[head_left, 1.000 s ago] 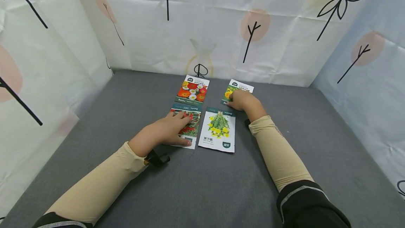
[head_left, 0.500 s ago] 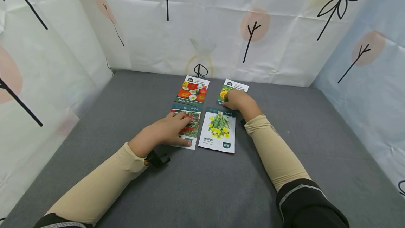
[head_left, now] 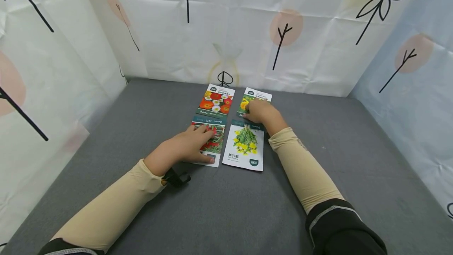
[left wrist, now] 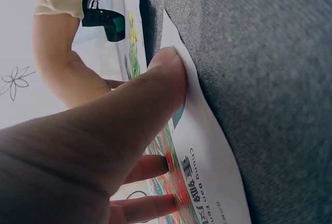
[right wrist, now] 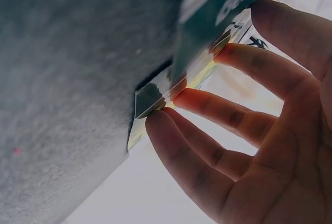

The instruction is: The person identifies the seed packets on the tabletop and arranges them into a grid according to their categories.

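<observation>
My left hand (head_left: 187, 145) rests with spread fingers on a seed packet (head_left: 218, 139) with red flowers. In the left wrist view its thumb lies on the white end of that packet (left wrist: 210, 141), and two fingertips touch the printed part. Farther back, my right hand (head_left: 263, 113) touches a yellow-flower seed packet (head_left: 257, 95) and hides part of it. The right wrist view shows its extended fingertips on this packet (right wrist: 148, 99), which lies flat on the table. Between the hands lies a white seed packet (head_left: 243, 145) picturing yellow flowers on green stems.
A seed packet (head_left: 216, 101) with orange, red and white flowers lies behind the left hand, end to end with the red-flower one. The grey table (head_left: 226, 211) is enclosed by patterned white cloth (head_left: 247, 42) at the back and sides.
My right hand has slid the yellow-flower packet leftward, closer to the orange-and-red-flower packet and behind the white one. The left hand and the other packets stay in place.
</observation>
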Motion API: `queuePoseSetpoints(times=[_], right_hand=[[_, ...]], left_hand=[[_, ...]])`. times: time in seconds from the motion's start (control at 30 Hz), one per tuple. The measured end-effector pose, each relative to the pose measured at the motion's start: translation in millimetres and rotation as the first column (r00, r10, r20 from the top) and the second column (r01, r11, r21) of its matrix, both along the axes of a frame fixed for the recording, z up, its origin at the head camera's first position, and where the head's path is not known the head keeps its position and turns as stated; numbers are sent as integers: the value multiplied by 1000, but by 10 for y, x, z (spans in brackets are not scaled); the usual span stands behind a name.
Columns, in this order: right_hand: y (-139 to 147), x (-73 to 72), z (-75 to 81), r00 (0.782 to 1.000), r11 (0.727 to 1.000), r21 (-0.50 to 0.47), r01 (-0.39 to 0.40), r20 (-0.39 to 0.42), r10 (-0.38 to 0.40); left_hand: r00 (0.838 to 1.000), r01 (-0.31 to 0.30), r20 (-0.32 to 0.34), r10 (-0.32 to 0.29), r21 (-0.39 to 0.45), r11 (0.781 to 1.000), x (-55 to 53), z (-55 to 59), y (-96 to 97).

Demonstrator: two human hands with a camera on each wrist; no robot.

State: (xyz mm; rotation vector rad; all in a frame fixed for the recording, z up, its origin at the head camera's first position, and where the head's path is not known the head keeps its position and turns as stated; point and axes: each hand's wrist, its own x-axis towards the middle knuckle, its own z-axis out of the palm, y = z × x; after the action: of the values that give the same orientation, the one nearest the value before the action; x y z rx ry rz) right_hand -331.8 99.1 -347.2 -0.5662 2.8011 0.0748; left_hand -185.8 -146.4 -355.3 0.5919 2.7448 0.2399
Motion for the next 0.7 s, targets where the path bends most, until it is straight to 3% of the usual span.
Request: queuePoseSetpoints(times=[0.43,0.7], right_hand=[[-103,25,37,999,1000,20,15,28,-15],[-79,-20,60,999,999,-29,35,30,-34]], left_hand=[[1000,2,-10,-1,1,1000,4,13,-20],[1000,4,-29,-4,-5,1000,21,-22,0]])
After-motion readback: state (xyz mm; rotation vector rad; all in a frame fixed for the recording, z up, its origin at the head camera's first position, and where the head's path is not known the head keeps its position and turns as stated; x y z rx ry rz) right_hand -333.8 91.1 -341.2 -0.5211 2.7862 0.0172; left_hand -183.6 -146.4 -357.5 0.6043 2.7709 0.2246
